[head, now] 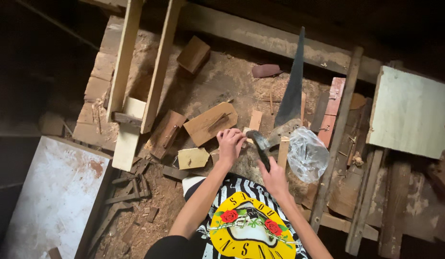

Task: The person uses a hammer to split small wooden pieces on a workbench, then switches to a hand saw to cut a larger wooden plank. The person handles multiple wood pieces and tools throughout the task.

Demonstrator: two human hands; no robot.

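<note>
Nearest the camera we note the person's own printed shirt [246,225], striped in black and white with a yellow emblem and red roses, filling the lower middle of the view. Both bare forearms extend up from it over a dusty work surface [222,76] covered in sawdust and offcuts.

We record the right hand [274,176] closed around the dark handle of a hammer [260,144], whose metal head points up and to the left, just beside the other hand. We record the left hand [230,142] with fingers curled downward onto a small pale wood strip [255,120]; whether anything is pinched between the fingertips we cannot tell.

Just right of the hammer lies a crumpled clear plastic bag [307,154]. A hand saw [292,91] rests beyond the hands, its pale handle near the hammer head and its dark blade tapering away toward the far edge.

Left of the hands we observe a small pale square offcut [193,158], a rounded board [210,123] and a brown block [166,133]. Farther left, two long pale battens [158,67] run away from us. A white panel [52,196] lies at lower left, another pale panel [408,112] at right, and a small block [193,54] at the far side.
</note>
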